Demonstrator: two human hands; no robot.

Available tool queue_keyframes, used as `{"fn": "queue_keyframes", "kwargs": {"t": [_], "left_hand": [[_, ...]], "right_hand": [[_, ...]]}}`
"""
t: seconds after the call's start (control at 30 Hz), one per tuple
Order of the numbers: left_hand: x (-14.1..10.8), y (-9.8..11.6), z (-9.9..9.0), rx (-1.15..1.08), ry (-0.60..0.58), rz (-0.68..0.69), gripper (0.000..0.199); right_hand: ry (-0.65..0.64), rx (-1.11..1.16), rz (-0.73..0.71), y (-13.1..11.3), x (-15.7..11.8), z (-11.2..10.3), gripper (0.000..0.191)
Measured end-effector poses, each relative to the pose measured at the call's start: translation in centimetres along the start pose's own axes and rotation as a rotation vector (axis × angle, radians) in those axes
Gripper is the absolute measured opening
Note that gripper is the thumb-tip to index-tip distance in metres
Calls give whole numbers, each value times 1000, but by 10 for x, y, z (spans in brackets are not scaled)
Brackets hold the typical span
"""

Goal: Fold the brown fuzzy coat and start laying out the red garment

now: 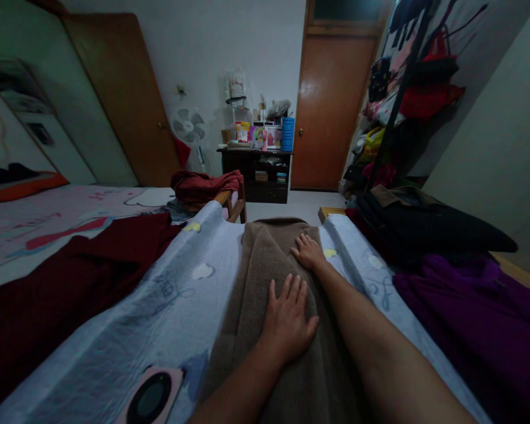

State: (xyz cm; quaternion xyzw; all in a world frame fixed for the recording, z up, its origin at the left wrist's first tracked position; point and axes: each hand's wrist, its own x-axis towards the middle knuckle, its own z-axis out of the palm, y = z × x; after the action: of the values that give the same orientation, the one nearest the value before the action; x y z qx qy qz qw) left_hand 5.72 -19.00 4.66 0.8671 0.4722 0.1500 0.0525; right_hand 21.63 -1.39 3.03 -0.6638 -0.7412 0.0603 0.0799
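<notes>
A brown, fleecy garment lies lengthwise on the light blue patterned bedding, narrowed into a long strip. My left hand rests palm down on its middle, fingers spread, holding nothing. Farther up, near the garment's right edge at the far end, my right hand also lies flat on the fabric with its fingers apart. The near part of the garment runs down between my forearms and out of the picture.
Dark red clothing lies to the left, purple clothing and a folded black garment to the right. A pink device with a round black face sits near front. Folded red clothes lie beyond, left.
</notes>
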Motion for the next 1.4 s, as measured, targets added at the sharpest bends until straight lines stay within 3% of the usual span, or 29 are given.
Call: {"fn": "queue_keyframes", "kwargs": {"t": [0.27,0.53,0.97,1.23,1.4], "left_hand": [[-1,-1,6,49,52,1,68],[1,-2,16,122,156,-129,63],[3,1,9,75,128,-120,64],[3,2,9,95,131,-120,64],[-1,5,-2,69,136,-122,61]], "right_hand": [[14,14,16,5,17,6,63],[45,27,-1,4,-10,4,57],[23,40,-8,2,-124,1,54],[-108,28,50,-25,-201,-13,64],[-165,15,39,-45,-254,-22,65]]}}
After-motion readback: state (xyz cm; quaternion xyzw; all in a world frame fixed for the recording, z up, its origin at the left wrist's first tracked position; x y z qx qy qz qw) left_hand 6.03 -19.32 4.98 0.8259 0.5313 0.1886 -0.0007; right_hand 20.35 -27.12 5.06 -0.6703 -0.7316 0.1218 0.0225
